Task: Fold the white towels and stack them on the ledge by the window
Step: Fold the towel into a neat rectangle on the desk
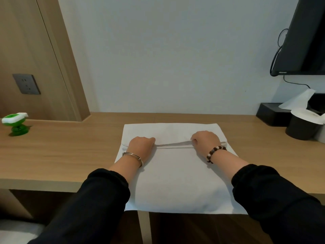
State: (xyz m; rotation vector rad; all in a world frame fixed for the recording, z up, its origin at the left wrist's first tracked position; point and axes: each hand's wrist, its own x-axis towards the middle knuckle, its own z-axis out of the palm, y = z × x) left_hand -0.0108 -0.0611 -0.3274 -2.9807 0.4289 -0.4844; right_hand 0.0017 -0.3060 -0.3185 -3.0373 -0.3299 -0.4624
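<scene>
Two hands | left hand [141, 144], right hand [205, 140] fingers pinch towel [175, 182] edge | desk [61, 152]

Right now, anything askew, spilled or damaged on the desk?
Nothing spilled or damaged. The white towel overhangs the front edge of the desk, and the fold pinched by the left hand and right hand is raised off the cloth, not yet flat. The green object at far left is too blurred to judge.
</scene>
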